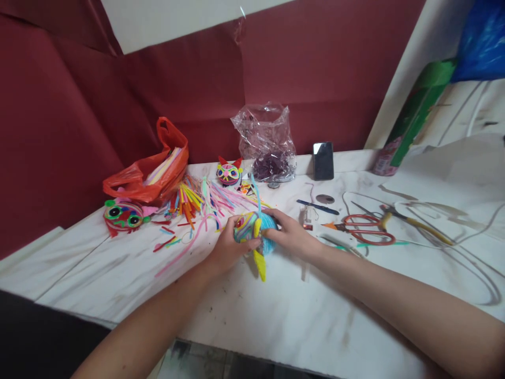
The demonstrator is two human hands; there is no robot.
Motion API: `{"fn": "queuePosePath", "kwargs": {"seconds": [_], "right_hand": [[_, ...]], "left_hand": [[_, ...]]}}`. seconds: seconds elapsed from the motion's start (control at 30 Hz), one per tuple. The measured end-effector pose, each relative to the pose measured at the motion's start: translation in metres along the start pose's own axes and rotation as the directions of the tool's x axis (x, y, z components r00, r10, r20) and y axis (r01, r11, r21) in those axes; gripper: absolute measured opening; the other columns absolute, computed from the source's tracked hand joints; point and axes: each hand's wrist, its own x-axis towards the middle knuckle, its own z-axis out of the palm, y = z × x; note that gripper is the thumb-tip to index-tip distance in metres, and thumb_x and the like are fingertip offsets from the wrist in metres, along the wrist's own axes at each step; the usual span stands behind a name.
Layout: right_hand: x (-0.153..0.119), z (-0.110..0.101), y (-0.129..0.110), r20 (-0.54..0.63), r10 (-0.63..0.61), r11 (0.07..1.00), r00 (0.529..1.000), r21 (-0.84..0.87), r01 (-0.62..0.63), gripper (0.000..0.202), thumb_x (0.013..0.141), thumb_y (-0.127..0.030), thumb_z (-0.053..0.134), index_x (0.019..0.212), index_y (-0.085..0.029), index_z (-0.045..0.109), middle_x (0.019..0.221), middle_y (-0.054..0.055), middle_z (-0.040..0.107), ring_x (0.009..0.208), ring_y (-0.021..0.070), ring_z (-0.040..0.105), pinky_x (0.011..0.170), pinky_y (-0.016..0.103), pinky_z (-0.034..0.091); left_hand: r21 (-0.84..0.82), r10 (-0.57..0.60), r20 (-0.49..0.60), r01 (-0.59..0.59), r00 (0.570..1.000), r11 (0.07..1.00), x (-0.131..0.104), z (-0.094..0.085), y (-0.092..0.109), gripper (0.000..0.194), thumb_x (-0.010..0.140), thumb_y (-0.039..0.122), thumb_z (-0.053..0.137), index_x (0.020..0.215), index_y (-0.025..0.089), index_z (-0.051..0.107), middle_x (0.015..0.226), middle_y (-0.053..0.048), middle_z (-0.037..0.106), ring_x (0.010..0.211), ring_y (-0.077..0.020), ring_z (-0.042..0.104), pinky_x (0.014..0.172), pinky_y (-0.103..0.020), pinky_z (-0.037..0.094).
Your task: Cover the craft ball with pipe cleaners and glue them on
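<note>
Between my two hands is a round pipe-cleaner figure (269,245), with a light-blue coiled side and a multicoloured side. A yellow fuzzy strip (259,266) hangs from its middle, and a loose light-blue pipe cleaner (255,192) sticks up from its top. My left hand (231,246) is closed on the multicoloured side, its thumb across the front. My right hand (290,231) grips the blue side, with its fingers over the top and partly hidden behind.
Left are a finished-looking figure (124,217), a red plastic bag (158,168) and many loose pipe cleaners (189,200). Behind stand another small figure (229,172), a clear bag (268,142) and a phone (323,160). Scissors (369,229), pliers (428,230) and a cable (483,279) lie right.
</note>
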Motion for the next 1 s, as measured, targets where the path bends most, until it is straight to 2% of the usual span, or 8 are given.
{"fn": "queuePosePath", "kwargs": {"seconds": [0.13,0.3,0.47,0.6,0.67,0.8,0.9,1.0], "right_hand": [[0.000,0.000,-0.002,0.028,0.040,0.997,0.999,0.064,-0.041,0.056,0.066,-0.034,0.063,0.118,-0.015,0.054,0.113,0.008,0.061,0.103,0.0234,0.056,0.092,0.037,0.044],[-0.002,0.003,-0.004,-0.018,0.084,0.987,0.996,0.141,-0.081,0.042,0.064,-0.026,0.060,0.105,-0.019,0.054,0.095,0.002,0.062,0.092,0.0203,0.056,0.078,0.032,0.048],[-0.002,0.007,-0.003,0.025,0.144,0.937,0.989,0.317,-0.144,0.040,0.061,-0.026,0.062,0.099,-0.022,0.052,0.091,0.000,0.062,0.087,0.0194,0.058,0.068,0.029,0.049],[-0.001,0.007,-0.003,0.028,0.176,0.909,0.984,0.379,-0.174,0.039,0.060,-0.022,0.063,0.098,-0.023,0.052,0.089,0.000,0.063,0.082,0.0185,0.059,0.064,0.028,0.050],[-0.001,0.004,-0.005,0.061,0.173,0.891,0.983,0.416,-0.183,0.041,0.062,-0.024,0.066,0.100,-0.022,0.052,0.090,0.000,0.064,0.080,0.0181,0.060,0.064,0.028,0.050],[0.003,-0.002,-0.007,0.183,0.168,0.839,0.969,0.489,-0.238,0.038,0.071,-0.039,0.066,0.103,-0.020,0.057,0.095,0.003,0.066,0.081,0.0170,0.061,0.072,0.030,0.050],[0.009,-0.006,-0.003,0.021,0.206,0.872,0.978,0.450,-0.193,0.029,0.073,-0.037,0.062,0.096,-0.019,0.060,0.093,0.003,0.065,0.082,0.0163,0.059,0.076,0.031,0.047],[0.014,-0.007,0.005,-0.138,0.182,0.910,0.974,0.398,-0.114,0.015,0.072,-0.033,0.058,0.077,-0.019,0.058,0.077,0.001,0.063,0.073,0.0152,0.056,0.073,0.031,0.044]], "left_hand": [[-0.007,-0.030,0.006,0.030,1.000,1.000,-0.001,0.001,0.001,0.058,0.063,0.026,0.078,0.112,0.021,0.048,0.099,-0.003,0.063,0.085,-0.0168,0.062,0.073,-0.030,0.050],[0.006,-0.003,0.018,0.003,1.000,1.000,-0.001,0.001,0.001,0.062,0.061,0.025,0.080,0.114,0.022,0.049,0.097,-0.003,0.064,0.084,-0.0177,0.063,0.072,-0.030,0.051],[-0.022,-0.004,0.029,0.005,1.000,1.000,-0.001,0.002,0.004,0.060,0.060,0.024,0.080,0.111,0.022,0.049,0.100,-0.003,0.063,0.085,-0.0165,0.062,0.073,-0.027,0.050],[-0.020,-0.024,0.044,0.025,0.999,0.999,-0.001,0.003,0.006,0.063,0.059,0.024,0.080,0.112,0.022,0.047,0.095,-0.001,0.062,0.081,-0.0150,0.062,0.072,-0.027,0.049],[-0.036,-0.037,0.041,0.039,0.998,0.999,-0.001,0.003,0.008,0.064,0.058,0.024,0.080,0.113,0.021,0.046,0.092,0.000,0.062,0.078,-0.0147,0.062,0.070,-0.027,0.049],[-0.052,-0.099,0.014,0.100,0.995,0.994,0.001,0.002,0.008,0.061,0.060,0.024,0.078,0.112,0.021,0.046,0.088,0.000,0.063,0.076,-0.0149,0.062,0.067,-0.027,0.049],[-0.091,-0.116,-0.032,0.112,0.993,0.990,0.006,-0.001,0.003,0.052,0.062,0.026,0.076,0.107,0.021,0.049,0.091,-0.001,0.064,0.078,-0.0153,0.062,0.070,-0.027,0.049],[-0.156,-0.135,-0.091,0.119,0.987,0.980,0.012,-0.004,-0.005,0.050,0.063,0.028,0.075,0.106,0.022,0.050,0.091,-0.001,0.065,0.078,-0.0150,0.062,0.073,-0.028,0.048]]}}
